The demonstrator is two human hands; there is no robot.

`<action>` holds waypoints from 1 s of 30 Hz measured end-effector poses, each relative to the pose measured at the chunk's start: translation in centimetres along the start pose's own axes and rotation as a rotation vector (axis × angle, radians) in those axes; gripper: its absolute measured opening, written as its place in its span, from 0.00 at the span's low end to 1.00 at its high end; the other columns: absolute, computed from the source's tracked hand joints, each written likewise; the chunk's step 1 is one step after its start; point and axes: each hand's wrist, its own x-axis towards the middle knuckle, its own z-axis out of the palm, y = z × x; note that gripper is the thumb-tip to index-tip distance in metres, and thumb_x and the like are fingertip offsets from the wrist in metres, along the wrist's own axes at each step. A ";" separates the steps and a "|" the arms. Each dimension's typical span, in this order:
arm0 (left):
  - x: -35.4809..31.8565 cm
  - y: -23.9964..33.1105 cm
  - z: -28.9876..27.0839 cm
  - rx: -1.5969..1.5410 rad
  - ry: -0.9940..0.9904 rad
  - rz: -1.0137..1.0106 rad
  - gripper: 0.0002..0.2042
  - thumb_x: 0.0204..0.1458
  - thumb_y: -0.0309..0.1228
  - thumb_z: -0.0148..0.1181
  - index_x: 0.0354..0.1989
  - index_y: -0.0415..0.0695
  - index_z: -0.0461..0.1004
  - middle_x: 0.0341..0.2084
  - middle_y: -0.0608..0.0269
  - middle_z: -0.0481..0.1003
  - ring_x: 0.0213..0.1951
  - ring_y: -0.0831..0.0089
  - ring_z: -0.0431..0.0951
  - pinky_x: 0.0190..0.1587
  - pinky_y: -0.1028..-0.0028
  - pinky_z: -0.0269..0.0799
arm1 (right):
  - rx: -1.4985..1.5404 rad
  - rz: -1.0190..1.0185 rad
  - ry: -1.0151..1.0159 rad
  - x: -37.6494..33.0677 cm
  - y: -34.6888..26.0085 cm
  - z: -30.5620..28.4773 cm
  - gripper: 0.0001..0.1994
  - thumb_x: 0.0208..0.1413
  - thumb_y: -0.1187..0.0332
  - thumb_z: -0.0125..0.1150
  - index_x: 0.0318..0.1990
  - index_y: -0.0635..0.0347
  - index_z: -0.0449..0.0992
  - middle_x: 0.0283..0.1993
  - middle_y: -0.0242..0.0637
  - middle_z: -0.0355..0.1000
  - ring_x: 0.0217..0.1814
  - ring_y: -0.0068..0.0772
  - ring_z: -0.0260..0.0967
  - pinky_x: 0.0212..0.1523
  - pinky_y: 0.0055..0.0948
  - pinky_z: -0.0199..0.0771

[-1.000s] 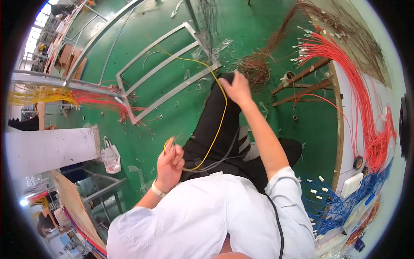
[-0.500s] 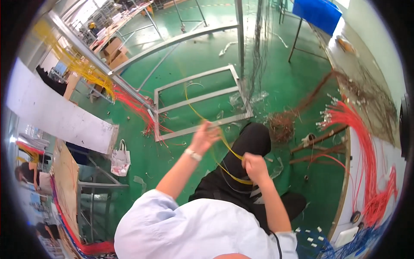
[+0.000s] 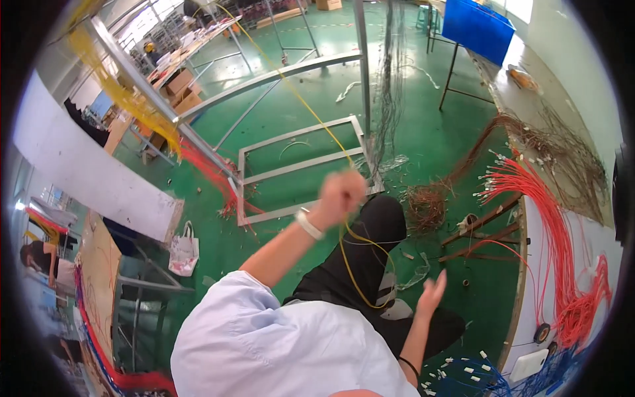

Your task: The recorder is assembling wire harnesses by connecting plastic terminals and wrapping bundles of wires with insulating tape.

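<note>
My left hand (image 3: 342, 196) is closed around a thin yellow wire (image 3: 322, 124), in front of my bent knee. From the fist the wire runs up in a nearly straight line, over the metal rack, toward the top left. Its lower part hangs from the fist as a loose loop over my black trouser leg (image 3: 354, 264). Farther right and lower, my right hand (image 3: 432, 295) is held with fingers stretched out and nothing in it. A gap separates it from the loop.
A grey metal frame (image 3: 301, 167) stands low ahead, with yellow wires (image 3: 122, 99) and red wires bundled at its left. Brown wires (image 3: 425, 208) lie heaped on the floor. A bench on the right holds red wires (image 3: 562, 238) and a blue bin (image 3: 477, 30) stands behind.
My right hand has let go of the yellow wire, opened and moved down to the right. My left hand has shifted right and slightly up, and the wire beyond it is straighter.
</note>
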 end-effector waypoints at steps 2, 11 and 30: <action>-5.7 1.9 6.1 -0.348 -0.069 -0.648 0.16 0.48 0.34 0.45 0.09 0.44 0.62 0.08 0.66 0.61 0.11 0.77 0.59 0.15 0.74 0.50 | 0.200 -0.046 -0.190 5.3 -9.8 1.9 0.25 0.64 0.64 0.46 0.65 0.70 0.56 0.69 0.48 0.51 0.68 0.40 0.53 0.66 0.34 0.52; -22.8 -1.7 16.4 -0.741 -0.907 -1.545 0.20 0.60 0.41 0.48 0.15 0.50 0.61 0.10 0.76 0.55 0.12 0.83 0.54 0.14 0.78 0.49 | 0.830 0.319 -1.466 4.6 -31.6 10.6 0.22 0.66 0.49 0.37 0.44 0.60 0.67 0.24 0.28 0.60 0.21 0.20 0.56 0.22 0.24 0.59; 1.4 4.3 7.3 -0.717 0.106 -0.481 0.17 0.64 0.36 0.44 0.23 0.43 0.63 0.24 0.66 0.64 0.28 0.75 0.65 0.34 0.75 0.61 | 0.573 0.723 -0.481 0.6 -6.2 2.2 0.13 0.59 0.63 0.56 0.24 0.58 0.71 0.15 0.24 0.59 0.20 0.22 0.65 0.26 0.24 0.70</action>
